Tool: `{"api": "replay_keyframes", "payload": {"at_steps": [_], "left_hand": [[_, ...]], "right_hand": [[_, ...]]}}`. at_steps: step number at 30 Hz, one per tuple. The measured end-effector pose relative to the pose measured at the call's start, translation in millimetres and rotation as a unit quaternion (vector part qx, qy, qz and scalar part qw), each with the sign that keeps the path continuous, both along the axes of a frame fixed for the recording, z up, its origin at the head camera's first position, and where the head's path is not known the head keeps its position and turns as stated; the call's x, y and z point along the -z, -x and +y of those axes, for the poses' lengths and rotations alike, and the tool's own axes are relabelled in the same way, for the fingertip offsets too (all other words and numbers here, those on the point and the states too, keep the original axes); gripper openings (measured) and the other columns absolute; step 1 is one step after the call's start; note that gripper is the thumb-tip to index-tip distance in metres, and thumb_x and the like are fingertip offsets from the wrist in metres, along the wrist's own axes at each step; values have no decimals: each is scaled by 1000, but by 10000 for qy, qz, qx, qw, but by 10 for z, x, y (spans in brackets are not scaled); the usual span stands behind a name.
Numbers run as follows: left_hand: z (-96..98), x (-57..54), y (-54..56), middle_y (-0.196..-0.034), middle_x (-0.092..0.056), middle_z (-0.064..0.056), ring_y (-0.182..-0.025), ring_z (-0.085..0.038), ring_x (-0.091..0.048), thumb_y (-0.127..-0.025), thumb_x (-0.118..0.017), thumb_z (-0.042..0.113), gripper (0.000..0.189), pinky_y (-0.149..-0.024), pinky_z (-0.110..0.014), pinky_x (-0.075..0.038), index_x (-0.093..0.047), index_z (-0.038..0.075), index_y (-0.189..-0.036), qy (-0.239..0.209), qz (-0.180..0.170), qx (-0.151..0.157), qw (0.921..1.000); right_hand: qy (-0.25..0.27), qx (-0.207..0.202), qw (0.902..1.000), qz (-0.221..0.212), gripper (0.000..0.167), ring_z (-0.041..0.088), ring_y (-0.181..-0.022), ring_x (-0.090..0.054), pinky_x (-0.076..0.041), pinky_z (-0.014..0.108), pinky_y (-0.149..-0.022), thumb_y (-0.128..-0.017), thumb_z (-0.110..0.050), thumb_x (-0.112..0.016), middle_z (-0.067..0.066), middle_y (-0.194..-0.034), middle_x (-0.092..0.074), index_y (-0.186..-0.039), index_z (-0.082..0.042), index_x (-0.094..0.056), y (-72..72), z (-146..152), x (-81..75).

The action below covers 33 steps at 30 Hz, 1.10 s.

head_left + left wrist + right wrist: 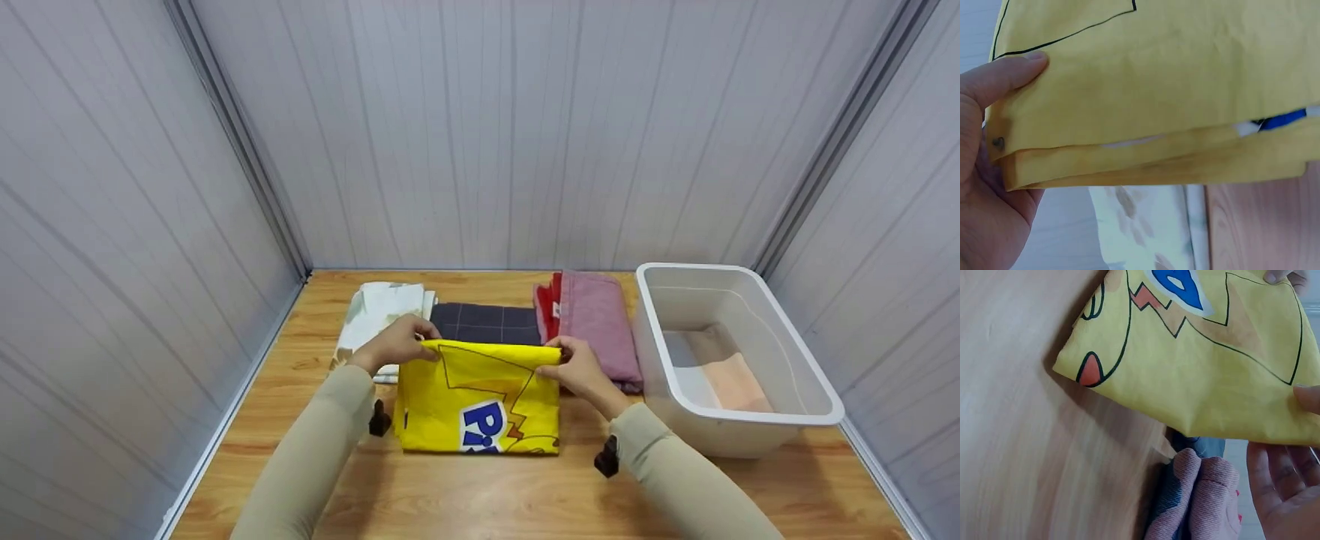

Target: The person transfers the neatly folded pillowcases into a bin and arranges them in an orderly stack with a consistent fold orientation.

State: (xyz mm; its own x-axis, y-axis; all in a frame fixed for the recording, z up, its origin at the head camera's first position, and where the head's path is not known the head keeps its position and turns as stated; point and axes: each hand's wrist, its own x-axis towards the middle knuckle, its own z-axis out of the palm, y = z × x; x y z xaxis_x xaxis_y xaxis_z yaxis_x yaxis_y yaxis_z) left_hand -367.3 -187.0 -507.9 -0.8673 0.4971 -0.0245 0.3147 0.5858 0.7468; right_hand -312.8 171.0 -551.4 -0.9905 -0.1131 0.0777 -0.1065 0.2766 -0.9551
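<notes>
A folded yellow cloth (442,405) with blue lettering and black outline drawing hangs between both hands, its lower edge near the wooden table. My left hand (399,341) pinches its upper left corner, thumb on the near face. At the upper right corner, my right hand (581,369) pinches the cloth the same way. In the left wrist view, several layers show along the edge of the yellow cloth (1157,112), with the left hand (994,140) around the corner. The right wrist view shows the right hand's thumb on the printed face of the cloth (1213,394), fingers behind.
Behind the yellow cloth lie a folded white patterned cloth (382,304), a dark checked cloth (484,322), and a pink folded cloth (600,322) beside a red one (549,311). At right stands a white plastic bin (750,417) holding folded cloths. Pale panel walls surround the table.
</notes>
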Motion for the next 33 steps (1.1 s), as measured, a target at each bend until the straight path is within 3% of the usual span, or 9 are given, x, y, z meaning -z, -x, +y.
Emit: {"api": "replay_keyframes", "payload": {"at_steps": [7, 11, 17, 24, 33], "left_hand": [[146, -110, -15, -100, -79, -4, -87, -18, -63, -95, -81, 3, 12, -87, -36, -60, -84, 10, -104, 61, 20, -98, 9999], [228, -166, -31, -99, -80, -5, -86, -19, -64, -95, -81, 1, 12, -88, -38, -62, -85, 9, -104, 45, 87, -56, 9999], [340, -253, -58, -101, -81, -4, -87, -18, -66, -95, -81, 2, 12, -91, -39, -64, -85, 10, -103, 97, 190, 79, 9997], [508, -372, -68, -102, -82, -5, -87, -15, -68, -94, -83, 3, 11, -88, -38, -64, -85, 7, -104, 107, 392, 434, 9982], [667, -472, -104, -103, -82, -5, -88, -17, -66, -94, -83, 3, 13, -87, -35, -62, -86, 8, -105, -83, 511, 551, 9971]], "right_hand": [[-918, -30, 9945, 501, 32, 21, -95, -67, -57, 37, -93, -84, -7, -91, 12, -105, -78, -110, 4, -76, 12, -35, -92], [-1499, -177, 9870, 550, 32, 24, -97, -71, -61, 46, -97, -86, -13, -91, 10, -108, -80, -112, 1, -78, 29, -72, -172], [-1900, -538, 9791, 479, 36, 28, -107, -75, -61, 51, -104, -88, -16, -91, 11, -117, -80, -118, -2, -78, 18, -186, -315], [-2201, -909, 9695, 582, 33, 25, -100, -75, -63, 49, -100, -88, -15, -91, 9, -113, -81, -117, -8, -79, 48, -322, -426], [-2362, -1141, 9622, 736, 20, 19, -89, -70, -64, 45, -92, -90, -13, -89, 4, -103, -82, -109, -10, -82, 107, -393, -501]]}}
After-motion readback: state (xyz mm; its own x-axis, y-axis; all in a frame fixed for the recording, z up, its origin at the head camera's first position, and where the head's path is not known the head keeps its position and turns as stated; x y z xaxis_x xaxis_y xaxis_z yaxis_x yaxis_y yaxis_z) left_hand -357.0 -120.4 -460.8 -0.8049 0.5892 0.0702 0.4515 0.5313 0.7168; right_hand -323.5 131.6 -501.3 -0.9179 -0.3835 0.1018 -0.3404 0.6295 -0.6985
